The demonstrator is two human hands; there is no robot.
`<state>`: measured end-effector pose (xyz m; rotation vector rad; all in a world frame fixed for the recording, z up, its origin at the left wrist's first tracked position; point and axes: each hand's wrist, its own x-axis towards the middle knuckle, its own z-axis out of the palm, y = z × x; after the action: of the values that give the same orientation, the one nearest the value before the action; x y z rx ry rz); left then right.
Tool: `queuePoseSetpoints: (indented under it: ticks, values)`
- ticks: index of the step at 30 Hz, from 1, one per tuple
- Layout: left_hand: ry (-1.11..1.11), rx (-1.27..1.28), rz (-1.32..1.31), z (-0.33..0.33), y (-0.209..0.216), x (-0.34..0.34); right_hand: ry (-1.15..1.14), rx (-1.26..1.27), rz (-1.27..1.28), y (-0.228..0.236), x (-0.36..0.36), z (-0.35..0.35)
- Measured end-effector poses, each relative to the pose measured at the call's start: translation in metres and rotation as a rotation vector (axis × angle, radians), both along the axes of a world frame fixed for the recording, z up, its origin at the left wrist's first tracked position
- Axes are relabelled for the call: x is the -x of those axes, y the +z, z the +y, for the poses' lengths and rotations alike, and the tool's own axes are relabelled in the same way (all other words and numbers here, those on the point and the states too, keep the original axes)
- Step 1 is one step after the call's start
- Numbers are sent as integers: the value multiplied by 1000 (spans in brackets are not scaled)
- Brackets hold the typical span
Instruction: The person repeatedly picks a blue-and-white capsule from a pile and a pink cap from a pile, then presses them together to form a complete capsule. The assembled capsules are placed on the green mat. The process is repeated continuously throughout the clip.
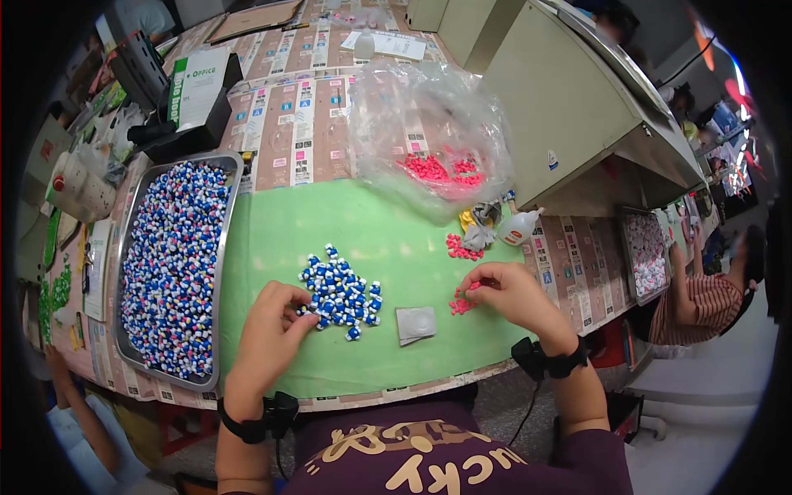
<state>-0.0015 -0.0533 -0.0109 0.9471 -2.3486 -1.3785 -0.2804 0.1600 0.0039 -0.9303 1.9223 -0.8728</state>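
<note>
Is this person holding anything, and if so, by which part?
The right hand seems to pinch a pink piece; which part is too small to tell. Whether the left hand, at the blue-and-white pieces, holds one cannot be told.

On the bench (285,157), a tray (221,305) full of small parts (173,264) stands left of a mat (280,219), a file box (216,111) beyond its far end. On the mat, a heap (337,295) lies left of a flat packet (415,325), with a near cluster (460,305) and a far cluster (464,247) further right. Across the mat's far edge lies a bag (404,107) holding loose pieces (431,169), left of a cabinet (569,107).
</note>
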Motion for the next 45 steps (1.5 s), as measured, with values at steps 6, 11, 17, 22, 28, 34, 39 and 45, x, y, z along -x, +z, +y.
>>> queuePoseSetpoints:
  ticks: [6,11,17,22,28,34,39,45]
  values:
    - [9,-57,-7,0,-4,-7,136,135,280,-1,-14,6]
    - [-16,4,-27,1,-3,-9,169,163,295,3,-18,15]
    - [-5,78,-5,6,-4,-10,3,180,277,14,-17,25]
    - [21,197,-32,10,-2,-16,-259,146,140,10,-6,36]
    - [-43,284,-80,15,1,-18,-121,212,498,-4,5,19]
    - [33,208,-14,17,0,-23,29,125,565,-17,7,3]
    - [157,-84,157,24,17,-23,29,119,416,-15,4,7]
    - [3,-434,457,31,21,-13,106,236,535,-15,-2,-15]
